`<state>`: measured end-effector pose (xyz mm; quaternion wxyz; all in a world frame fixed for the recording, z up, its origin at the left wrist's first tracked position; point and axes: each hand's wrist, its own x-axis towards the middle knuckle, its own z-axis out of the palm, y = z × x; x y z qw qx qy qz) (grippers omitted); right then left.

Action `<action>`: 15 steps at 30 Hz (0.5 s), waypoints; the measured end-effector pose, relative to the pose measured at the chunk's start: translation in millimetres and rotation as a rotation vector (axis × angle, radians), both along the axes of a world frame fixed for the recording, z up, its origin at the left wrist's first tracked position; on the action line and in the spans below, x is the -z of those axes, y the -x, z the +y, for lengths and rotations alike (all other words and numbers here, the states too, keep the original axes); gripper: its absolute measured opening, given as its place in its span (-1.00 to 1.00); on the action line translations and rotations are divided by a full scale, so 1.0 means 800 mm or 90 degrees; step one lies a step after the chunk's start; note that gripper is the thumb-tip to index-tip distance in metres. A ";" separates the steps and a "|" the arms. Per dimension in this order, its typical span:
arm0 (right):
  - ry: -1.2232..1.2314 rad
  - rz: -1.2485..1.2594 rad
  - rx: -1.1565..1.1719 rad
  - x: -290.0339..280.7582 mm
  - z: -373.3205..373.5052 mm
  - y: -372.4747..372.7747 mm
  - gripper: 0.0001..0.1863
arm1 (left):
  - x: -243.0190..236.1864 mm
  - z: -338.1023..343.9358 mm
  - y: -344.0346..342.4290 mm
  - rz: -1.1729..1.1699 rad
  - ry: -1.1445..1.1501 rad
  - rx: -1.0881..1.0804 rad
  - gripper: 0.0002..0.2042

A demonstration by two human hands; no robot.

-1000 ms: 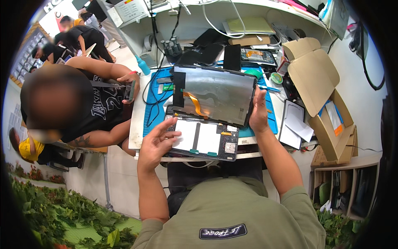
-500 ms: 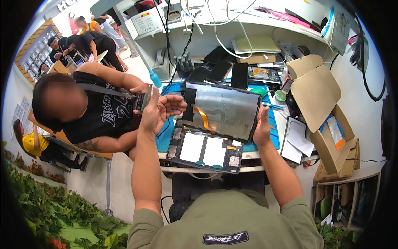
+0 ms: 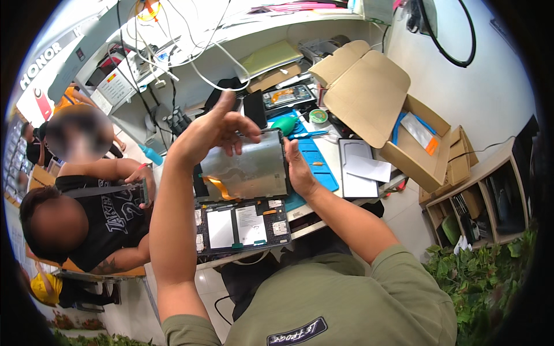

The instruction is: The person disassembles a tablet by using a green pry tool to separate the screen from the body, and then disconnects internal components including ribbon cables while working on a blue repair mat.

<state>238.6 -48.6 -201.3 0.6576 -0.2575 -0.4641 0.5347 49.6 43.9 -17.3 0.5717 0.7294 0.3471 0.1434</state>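
My left hand (image 3: pixel 222 127) is raised over the top part of a tablet screen panel (image 3: pixel 245 164), its fingers apart and slightly curled. My right hand (image 3: pixel 301 173) grips that panel by its right edge, thumb pointing up. The panel shows its metallic back, with an orange ribbon cable (image 3: pixel 217 187) near the lower left. Below it lies an opened tablet body (image 3: pixel 276 228) with white battery sections, partly hidden on the left by my left forearm. Right of the panel, a blue repair mat (image 3: pixel 317 164) carries small tools, and a green air blower (image 3: pixel 284 124) sits behind my hands.
At my left a person (image 3: pixel 109 225) in black holds a device. An open cardboard box (image 3: pixel 430 150) is at right, beside papers (image 3: pixel 363 169). A cluttered shelf with cables (image 3: pixel 300 11) is overhead; a teal bottle (image 3: pixel 152 154) stands back left; a wooden cabinet (image 3: pixel 461 219) is low right.
My left hand has risen from the tablet's lower left to above the panel. My right hand still grips the panel's edge. The whole view has shifted and tilted.
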 end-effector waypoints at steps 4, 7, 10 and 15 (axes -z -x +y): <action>-0.018 -0.017 0.028 0.001 -0.002 0.000 -0.02 | -0.020 0.006 -0.071 0.102 -0.113 0.081 -0.08; -0.021 -0.011 0.028 0.002 0.001 0.000 -0.04 | -0.027 0.014 -0.082 0.148 -0.137 0.064 -0.07; -0.019 -0.011 0.021 0.007 0.004 -0.001 -0.04 | -0.026 0.019 -0.073 0.168 -0.147 0.041 -0.05; 0.011 0.002 0.014 0.015 0.007 -0.004 -0.03 | -0.026 0.032 -0.049 0.193 -0.141 0.027 -0.01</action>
